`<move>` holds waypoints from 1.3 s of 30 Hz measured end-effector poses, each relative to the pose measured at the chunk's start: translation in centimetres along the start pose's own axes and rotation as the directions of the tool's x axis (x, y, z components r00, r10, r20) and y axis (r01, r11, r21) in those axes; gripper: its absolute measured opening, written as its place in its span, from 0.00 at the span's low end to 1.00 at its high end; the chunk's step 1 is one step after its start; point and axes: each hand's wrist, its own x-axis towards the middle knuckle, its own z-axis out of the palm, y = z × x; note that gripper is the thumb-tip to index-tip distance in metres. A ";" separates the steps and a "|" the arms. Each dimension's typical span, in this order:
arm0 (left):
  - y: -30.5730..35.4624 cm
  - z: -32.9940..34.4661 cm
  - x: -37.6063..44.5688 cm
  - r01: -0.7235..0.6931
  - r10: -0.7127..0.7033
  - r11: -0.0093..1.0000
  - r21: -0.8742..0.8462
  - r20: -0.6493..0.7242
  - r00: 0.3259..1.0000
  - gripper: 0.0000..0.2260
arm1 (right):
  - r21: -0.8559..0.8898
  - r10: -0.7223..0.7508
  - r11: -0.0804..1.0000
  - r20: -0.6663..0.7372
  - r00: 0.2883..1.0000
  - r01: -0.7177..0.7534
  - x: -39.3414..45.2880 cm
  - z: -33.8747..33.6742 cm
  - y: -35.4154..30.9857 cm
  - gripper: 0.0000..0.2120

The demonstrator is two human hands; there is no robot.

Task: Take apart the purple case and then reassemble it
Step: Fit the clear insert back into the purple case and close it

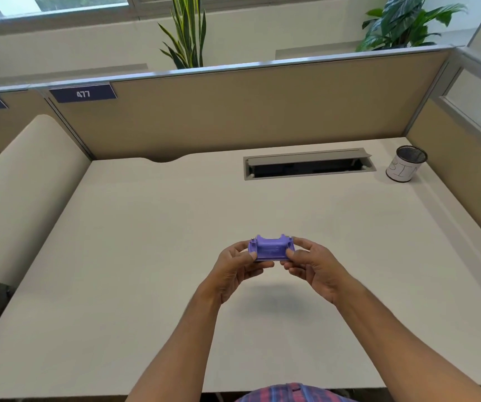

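A small purple case (271, 248) is held in the air above the middle of the beige desk (146, 256). It looks to be in one piece, with small metal pins showing at its two far corners. My left hand (238, 266) grips its left end with thumb and fingers. Its right end is pinched by my right hand (312, 264). The fingers cover the case's ends and underside.
A black mesh cup (406, 163) with a white label stands at the back right. A cable slot (309, 163) with a raised flap is cut into the desk's rear. Tan partition walls (262, 111) close the back and right. A rounded divider (21, 192) borders the left.
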 end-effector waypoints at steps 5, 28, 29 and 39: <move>0.5 0.4 -0.3 -0.036 0.043 0.985 0.170 -0.037 0.998 0.17 | -0.182 -0.059 0.981 0.069 0.996 0.070 -0.2 -0.4 0.0 0.25; -0.1 1.2 -0.2 -0.115 0.184 0.679 0.725 -0.016 0.983 0.12 | -0.787 -0.327 0.492 0.228 0.917 0.371 0.7 2.4 -2.7 0.05; 0.0 1.3 -0.3 -0.118 0.191 0.672 0.731 -0.017 0.981 0.12 | -0.798 -0.361 0.459 0.236 0.902 0.392 0.6 2.5 -2.6 0.05; 0.0 1.7 -0.7 -0.144 0.244 0.708 0.691 -0.049 0.968 0.10 | -0.736 -0.345 0.580 0.165 0.924 0.348 0.6 2.3 -2.0 0.06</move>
